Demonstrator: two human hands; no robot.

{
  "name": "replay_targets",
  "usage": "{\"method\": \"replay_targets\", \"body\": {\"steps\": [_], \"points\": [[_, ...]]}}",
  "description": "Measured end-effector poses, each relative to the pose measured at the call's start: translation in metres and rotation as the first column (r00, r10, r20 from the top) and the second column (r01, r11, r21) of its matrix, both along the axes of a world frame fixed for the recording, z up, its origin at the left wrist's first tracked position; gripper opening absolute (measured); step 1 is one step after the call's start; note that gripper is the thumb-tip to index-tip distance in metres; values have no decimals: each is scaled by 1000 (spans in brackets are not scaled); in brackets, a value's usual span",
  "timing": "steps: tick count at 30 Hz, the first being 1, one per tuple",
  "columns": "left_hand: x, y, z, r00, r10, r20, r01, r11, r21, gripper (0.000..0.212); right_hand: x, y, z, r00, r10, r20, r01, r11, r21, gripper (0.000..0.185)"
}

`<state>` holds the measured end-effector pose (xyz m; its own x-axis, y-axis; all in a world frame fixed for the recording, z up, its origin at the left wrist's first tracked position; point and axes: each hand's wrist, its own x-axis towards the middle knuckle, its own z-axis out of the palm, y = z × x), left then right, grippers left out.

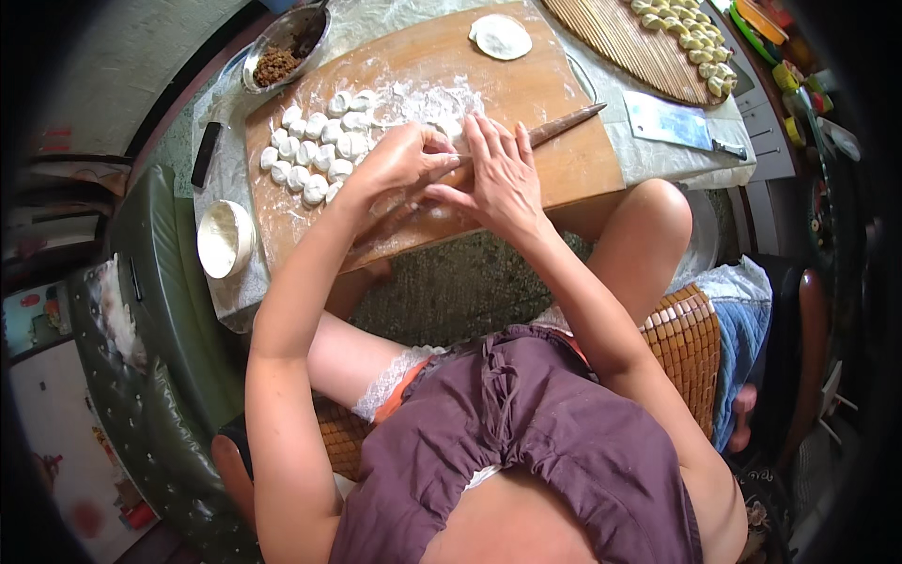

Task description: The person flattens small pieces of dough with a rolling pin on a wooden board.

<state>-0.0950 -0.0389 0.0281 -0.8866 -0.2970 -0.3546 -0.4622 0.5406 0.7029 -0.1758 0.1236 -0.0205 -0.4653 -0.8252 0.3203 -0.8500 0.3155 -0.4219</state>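
Note:
My left hand (411,161) pinches the edge of a dough wrapper (461,156) between thumb and fingertips on the floured wooden board (578,162). Across a tapered wooden rolling pin (567,125) lies my right hand (502,169), fingers stretched forward and thumb towards the left hand. Its palm covers the pin's middle, and most of the wrapper is hidden under the hands. Several floured dough pieces (306,153) sit in rows left of my left hand. Loose flour (423,99) is spread just beyond the hands. Rolled round wrappers (502,37) overlap at the board's far side.
A metal bowl of brown filling (276,65) stands far left, a bowl of flour (224,238) near left. A black oblong object (206,155) lies between them. On the right are a cleaver (669,121) and a ridged round tray (620,35) bearing several folded dumplings (694,42).

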Motion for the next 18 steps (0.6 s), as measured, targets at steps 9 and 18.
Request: {"method": "replay_targets", "body": {"steps": [9, 18], "points": [[-3, 1, 10, 999, -27, 25, 27, 1000, 13, 22, -5, -3, 2, 1000, 4, -21, -4, 1000, 4, 103], [7, -13, -6, 999, -33, -24, 35, 992, 117, 24, 0, 10, 5, 999, 39, -33, -39, 999, 6, 103]]}}
